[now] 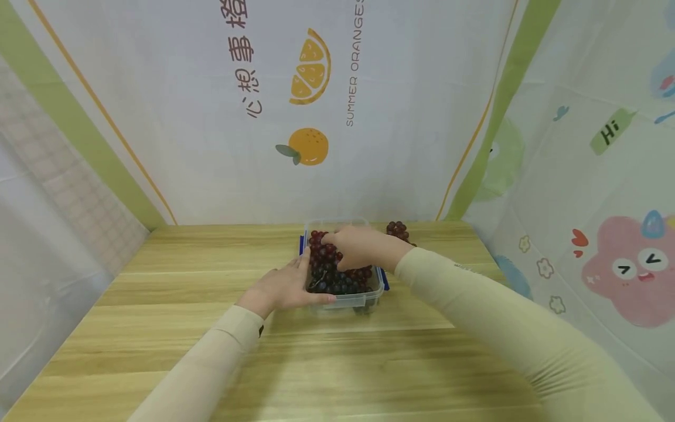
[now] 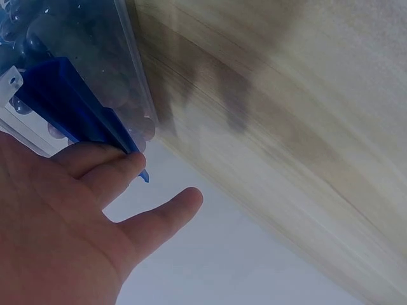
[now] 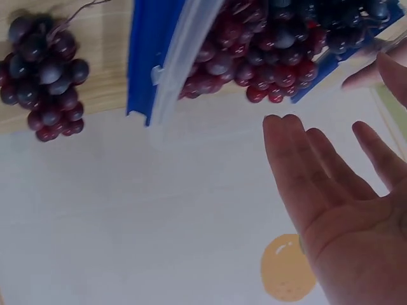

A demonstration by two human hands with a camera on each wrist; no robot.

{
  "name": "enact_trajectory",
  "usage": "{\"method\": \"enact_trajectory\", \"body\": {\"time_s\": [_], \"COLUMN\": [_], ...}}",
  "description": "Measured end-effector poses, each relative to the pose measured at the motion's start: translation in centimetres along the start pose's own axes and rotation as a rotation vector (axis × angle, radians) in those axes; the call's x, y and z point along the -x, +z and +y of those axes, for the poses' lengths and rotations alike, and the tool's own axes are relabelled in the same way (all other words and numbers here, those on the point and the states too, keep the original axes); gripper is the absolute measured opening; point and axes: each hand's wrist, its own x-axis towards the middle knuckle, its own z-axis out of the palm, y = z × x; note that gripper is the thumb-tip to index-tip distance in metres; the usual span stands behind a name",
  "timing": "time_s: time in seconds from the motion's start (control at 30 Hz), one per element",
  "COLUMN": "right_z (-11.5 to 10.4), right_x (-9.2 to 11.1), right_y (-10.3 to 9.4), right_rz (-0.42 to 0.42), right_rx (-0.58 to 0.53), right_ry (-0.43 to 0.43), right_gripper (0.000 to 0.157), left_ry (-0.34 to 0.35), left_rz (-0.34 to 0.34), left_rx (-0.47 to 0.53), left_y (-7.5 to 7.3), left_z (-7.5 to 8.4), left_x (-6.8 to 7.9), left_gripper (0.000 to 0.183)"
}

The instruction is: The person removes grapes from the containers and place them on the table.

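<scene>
A clear plastic food container [image 1: 345, 301] with blue side latches stands on the table, filled with bunches of dark red and blackish grapes [image 1: 337, 284]. My left hand [image 1: 285, 285] rests against its left side and near corner, thumb along the front rim. The left wrist view has those fingers touching the flipped-out blue latch [image 2: 70, 105]. Over the grapes is my right hand [image 1: 364, 243], reaching in from the right. Its fingers look extended in the right wrist view, with nothing between them. Right of the container lies another grape bunch [image 3: 48, 76], partly hidden by the right arm in the head view.
The wooden table [image 1: 211, 258] ends at the back against a white curtain [image 1: 237, 176] printed with oranges. Another printed cloth [image 1: 559, 176] hangs on the right. A second blue latch [image 3: 146, 70] sticks out on the container's right side.
</scene>
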Motion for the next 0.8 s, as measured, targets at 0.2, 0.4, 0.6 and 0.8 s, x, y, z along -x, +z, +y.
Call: {"method": "enact_trajectory", "body": {"time_s": [0.2, 0.4, 0.6, 0.8], "right_z": [-1.2, -2.2, -2.7, -2.7], "right_x": [-0.3, -0.7, -1.4, -2.0], "right_y": [0.4, 1.6, 3.4, 4.4], "right_rz": [-0.007, -0.064, -0.084, -0.072], "right_rx": [-0.024, -0.043, -0.030, -0.027], "right_ry": [-0.066, -0.070, -0.059, -0.035], "right_gripper": [0.065, 0.066, 0.070, 0.070], "left_ry": [-0.003, -0.015, -0.016, -0.010], "left_rz": [0.003, -0.011, -0.013, 0.000], "left_rx": [0.005, 0.009, 0.014, 0.038], "left_y": [0.0, -0.1, -0.1, -0.2], "left_z": [0.0, 0.1, 0.2, 0.3], "left_x": [0.0, 0.0, 0.0, 0.1], "left_gripper": [0.140, 0.140, 0.139, 0.141]}}
